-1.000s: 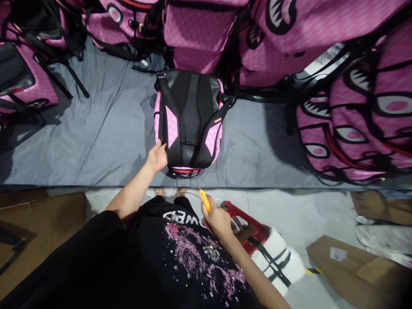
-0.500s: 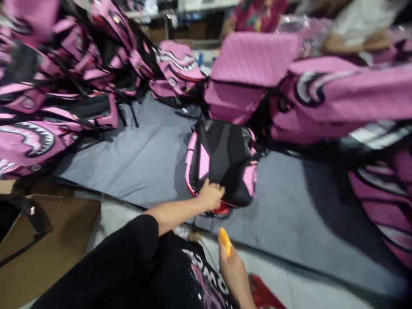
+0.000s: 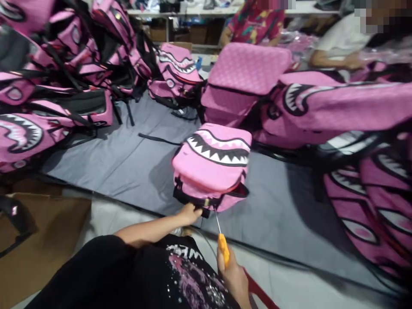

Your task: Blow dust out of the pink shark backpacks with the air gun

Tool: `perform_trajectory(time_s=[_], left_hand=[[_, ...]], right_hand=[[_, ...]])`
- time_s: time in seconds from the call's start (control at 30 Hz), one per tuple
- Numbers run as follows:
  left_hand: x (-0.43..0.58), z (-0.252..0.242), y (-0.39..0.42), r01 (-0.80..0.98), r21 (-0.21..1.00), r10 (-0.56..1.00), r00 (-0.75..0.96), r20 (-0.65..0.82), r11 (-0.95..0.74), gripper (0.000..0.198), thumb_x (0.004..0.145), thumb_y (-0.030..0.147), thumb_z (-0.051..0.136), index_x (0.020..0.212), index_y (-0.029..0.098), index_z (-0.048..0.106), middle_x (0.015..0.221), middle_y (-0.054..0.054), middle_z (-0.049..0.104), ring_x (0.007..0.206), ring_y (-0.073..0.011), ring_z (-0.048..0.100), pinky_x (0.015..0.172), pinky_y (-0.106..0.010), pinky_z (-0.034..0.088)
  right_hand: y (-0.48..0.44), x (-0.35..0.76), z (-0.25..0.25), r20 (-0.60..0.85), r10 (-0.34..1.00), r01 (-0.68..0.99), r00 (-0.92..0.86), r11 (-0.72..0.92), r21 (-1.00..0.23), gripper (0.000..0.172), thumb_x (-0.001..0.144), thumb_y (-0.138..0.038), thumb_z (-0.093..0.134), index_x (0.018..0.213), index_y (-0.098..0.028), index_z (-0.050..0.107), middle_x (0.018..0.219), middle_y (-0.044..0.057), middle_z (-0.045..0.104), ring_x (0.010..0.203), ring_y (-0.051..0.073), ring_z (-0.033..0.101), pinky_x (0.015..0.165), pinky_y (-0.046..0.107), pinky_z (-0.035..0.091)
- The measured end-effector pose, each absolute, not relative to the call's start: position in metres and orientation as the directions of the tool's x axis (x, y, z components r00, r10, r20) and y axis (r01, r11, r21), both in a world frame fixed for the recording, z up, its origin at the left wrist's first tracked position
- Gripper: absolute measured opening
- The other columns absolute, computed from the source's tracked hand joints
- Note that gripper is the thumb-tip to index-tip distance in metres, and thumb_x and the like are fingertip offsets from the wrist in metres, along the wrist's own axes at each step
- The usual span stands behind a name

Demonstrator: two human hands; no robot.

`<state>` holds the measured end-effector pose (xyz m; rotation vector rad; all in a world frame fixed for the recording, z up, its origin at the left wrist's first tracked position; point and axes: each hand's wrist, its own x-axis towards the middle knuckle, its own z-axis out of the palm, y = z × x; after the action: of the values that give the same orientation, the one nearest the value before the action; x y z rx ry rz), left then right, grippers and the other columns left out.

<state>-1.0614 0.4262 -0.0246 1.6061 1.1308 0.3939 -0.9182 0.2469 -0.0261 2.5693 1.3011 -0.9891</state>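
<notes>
A pink backpack (image 3: 215, 150) with a shark-mouth print lies in front of me on the grey cloth, printed side up. My left hand (image 3: 190, 214) is closed on the black strap (image 3: 202, 210) at the bag's near end. In my right hand (image 3: 231, 268) is an orange-handled tool (image 3: 223, 249) with a thin metal shaft. The tip of that shaft is at the bag's near edge, close to the strap; whether it touches is unclear. Another black strap (image 3: 157, 138) trails left from the bag.
Pink backpacks are piled at the left (image 3: 58, 107) and right (image 3: 357, 201). A quilted pink bag (image 3: 247, 68) stands behind mine. An open cardboard box (image 3: 48, 240) is at the lower left. Across the table are two people, one in a patterned shirt (image 3: 254, 21).
The backpack has turned over from its black back panel to its printed front. My left hand has shifted to the strap at its near end. The tool's shaft now shows against the bag.
</notes>
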Motion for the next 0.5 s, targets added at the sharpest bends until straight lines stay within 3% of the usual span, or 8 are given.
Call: perform_trajectory(time_s=[0.07, 0.1, 0.17, 0.2, 0.23, 0.3, 0.4, 0.5], left_hand=[[-1.082, -0.025, 0.415, 0.528, 0.848, 0.775, 0.55, -0.312, -0.033, 0.024, 0.081, 0.043, 0.057, 0.084, 0.025, 0.074, 0.078, -0.011, 0.071, 0.077, -0.0283, 0.066, 0.067, -0.042, 0.05], [-1.089, -0.023, 0.416, 0.566, 0.814, 0.773, 0.571, -0.277, -0.126, 0.026, 0.081, 0.041, 0.06, 0.097, 0.025, 0.074, 0.093, -0.011, 0.073, 0.091, -0.0298, 0.066, 0.078, -0.044, 0.051], [-1.097, -0.015, 0.428, 0.644, 0.651, 0.774, 0.618, -0.135, -0.401, 0.052, 0.082, 0.038, 0.065, 0.131, 0.022, 0.061, 0.123, -0.013, 0.065, 0.117, -0.0323, 0.056, 0.1, -0.05, 0.042], [-1.097, -0.011, 0.439, 0.669, 0.521, 0.761, 0.647, -0.055, -0.531, 0.065, 0.082, 0.036, 0.067, 0.142, 0.019, 0.05, 0.129, -0.015, 0.061, 0.122, -0.0328, 0.053, 0.104, -0.051, 0.037], [-1.095, -0.006, 0.452, 0.68, 0.381, 0.738, 0.675, 0.01, -0.627, 0.072, 0.083, 0.035, 0.067, 0.148, 0.017, 0.043, 0.126, -0.016, 0.06, 0.119, -0.0323, 0.053, 0.103, -0.051, 0.037], [-1.086, 0.004, 0.48, 0.681, 0.175, 0.7, 0.708, 0.088, -0.711, 0.066, 0.088, 0.035, 0.062, 0.149, 0.018, 0.042, 0.109, -0.014, 0.064, 0.103, -0.0291, 0.057, 0.093, -0.047, 0.041], [-1.077, 0.02, 0.516, 0.649, 0.047, 0.648, 0.748, 0.143, -0.759, 0.053, 0.094, 0.032, 0.052, 0.146, 0.023, 0.046, 0.095, -0.011, 0.064, 0.092, -0.0263, 0.056, 0.083, -0.043, 0.039], [-1.079, 0.03, 0.538, 0.618, -0.002, 0.61, 0.777, 0.152, -0.786, 0.04, 0.097, 0.03, 0.048, 0.135, 0.026, 0.058, 0.091, -0.01, 0.066, 0.089, -0.0246, 0.057, 0.087, -0.045, 0.037]], right_hand=[[0.242, -0.912, -0.025, -0.65, 0.635, 0.74, 0.418, -0.653, -0.162, 0.051, 0.101, -0.044, 0.024, 0.136, -0.019, 0.051, 0.085, 0.011, 0.074, 0.081, 0.028, 0.072, 0.066, 0.032, 0.046], [0.238, -0.909, -0.025, -0.656, 0.624, 0.739, 0.424, -0.658, -0.148, 0.05, 0.101, -0.045, 0.024, 0.134, -0.02, 0.052, 0.084, 0.011, 0.074, 0.081, 0.027, 0.072, 0.065, 0.031, 0.045], [0.23, -0.907, -0.026, -0.636, 0.631, 0.736, 0.443, -0.662, -0.144, 0.049, 0.101, -0.048, 0.025, 0.13, -0.02, 0.054, 0.079, 0.009, 0.073, 0.077, 0.026, 0.072, 0.063, 0.03, 0.043], [0.225, -0.907, -0.027, -0.618, 0.647, 0.732, 0.447, -0.661, -0.163, 0.049, 0.1, -0.049, 0.026, 0.127, -0.02, 0.055, 0.076, 0.008, 0.072, 0.074, 0.026, 0.071, 0.062, 0.03, 0.042], [0.222, -0.908, -0.028, -0.596, 0.666, 0.724, 0.45, -0.662, -0.193, 0.049, 0.1, -0.051, 0.026, 0.124, -0.02, 0.055, 0.074, 0.007, 0.071, 0.072, 0.026, 0.071, 0.061, 0.029, 0.041], [0.22, -0.91, -0.029, -0.544, 0.7, 0.692, 0.463, -0.669, -0.271, 0.051, 0.098, -0.054, 0.025, 0.118, -0.02, 0.057, 0.071, 0.007, 0.07, 0.069, 0.025, 0.07, 0.061, 0.03, 0.041], [0.23, -0.914, -0.03, -0.472, 0.723, 0.605, 0.504, -0.686, -0.405, 0.059, 0.093, -0.059, 0.021, 0.108, -0.018, 0.059, 0.068, 0.008, 0.068, 0.066, 0.026, 0.068, 0.061, 0.031, 0.042], [0.251, -0.918, -0.027, -0.4, 0.765, 0.507, 0.505, -0.638, -0.58, 0.06, 0.09, -0.063, 0.023, 0.102, -0.017, 0.059, 0.064, 0.006, 0.066, 0.061, 0.025, 0.065, 0.061, 0.031, 0.042]])
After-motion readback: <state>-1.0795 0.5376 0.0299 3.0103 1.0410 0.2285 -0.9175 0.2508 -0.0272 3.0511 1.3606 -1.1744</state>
